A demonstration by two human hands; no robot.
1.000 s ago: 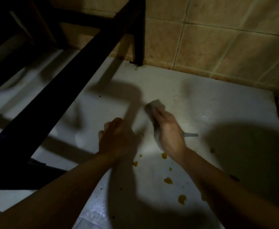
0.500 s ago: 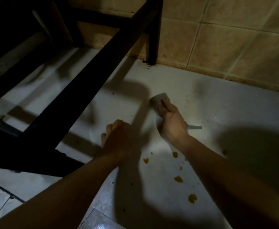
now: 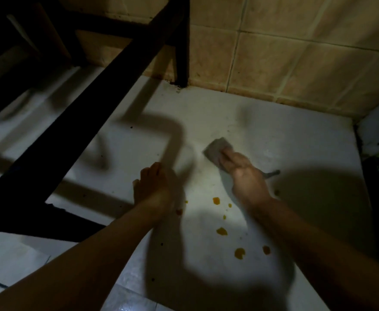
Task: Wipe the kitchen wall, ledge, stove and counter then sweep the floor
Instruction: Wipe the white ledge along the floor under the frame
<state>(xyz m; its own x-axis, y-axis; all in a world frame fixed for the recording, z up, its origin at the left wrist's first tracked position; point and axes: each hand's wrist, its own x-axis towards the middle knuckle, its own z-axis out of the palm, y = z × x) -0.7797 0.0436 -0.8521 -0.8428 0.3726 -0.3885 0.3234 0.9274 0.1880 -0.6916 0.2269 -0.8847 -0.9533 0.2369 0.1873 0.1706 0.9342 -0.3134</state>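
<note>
A grey cloth (image 3: 216, 149) lies flat on the white counter (image 3: 273, 135). My right hand (image 3: 244, 173) presses down on it with fingers laid over its near half, and a tail of cloth sticks out behind the palm. My left hand (image 3: 152, 187) rests on the counter to the left, fingers fairly straight, holding nothing. Several orange stains (image 3: 221, 231) dot the counter near my right wrist and forearm. The tan tiled wall (image 3: 296, 63) rises behind the counter.
A black metal frame (image 3: 107, 90) crosses the left half, one leg standing at the wall corner. The counter's right edge (image 3: 359, 176) drops into a dark gap. Heavy shadows cover the near counter. Small dark crumbs lie scattered.
My right hand has slid the cloth to the right across the counter. My left hand's fingers, curled before, now lie straighter.
</note>
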